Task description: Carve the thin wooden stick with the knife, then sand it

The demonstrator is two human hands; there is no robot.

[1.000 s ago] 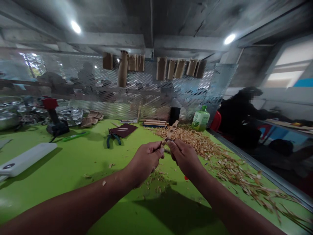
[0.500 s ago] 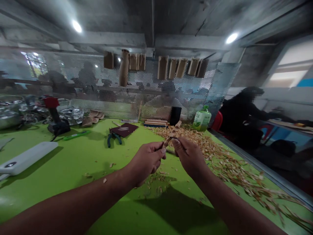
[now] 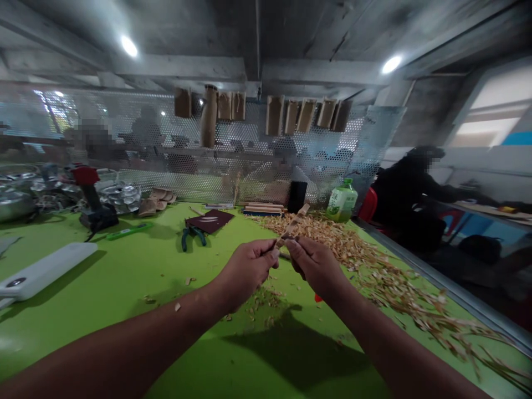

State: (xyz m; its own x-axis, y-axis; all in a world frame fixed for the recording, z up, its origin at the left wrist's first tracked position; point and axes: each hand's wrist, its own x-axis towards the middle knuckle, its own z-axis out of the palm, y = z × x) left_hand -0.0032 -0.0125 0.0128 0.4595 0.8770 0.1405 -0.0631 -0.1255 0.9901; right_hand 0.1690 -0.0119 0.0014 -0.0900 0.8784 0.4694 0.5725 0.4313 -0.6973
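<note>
My left hand (image 3: 253,271) is closed around the near end of a thin wooden strip (image 3: 296,220), which points up and away from me. Close on its right, my right hand (image 3: 318,263) is closed on what looks like a carving knife, mostly hidden in the fist, with its thumb against the strip. A red bit (image 3: 318,298), seemingly the knife's handle end, shows below that hand. Wood shavings (image 3: 353,244) are heaped behind and to the right of both hands. Small chips (image 3: 266,299) lie on the green table (image 3: 137,332) below them.
Pliers (image 3: 193,237) and dark red sandpaper (image 3: 214,220) lie left of centre. Farther left are a green cutter (image 3: 129,230), a white bar-shaped object (image 3: 54,269) and a red-and-black power tool (image 3: 93,194). A green bottle (image 3: 343,200) and a black phone (image 3: 297,197) stand at the back. A person (image 3: 411,194) sits at right.
My right hand has turned slightly and drawn a little toward me along the strip. A red bit now shows beneath it. My left hand keeps its hold on the strip.
</note>
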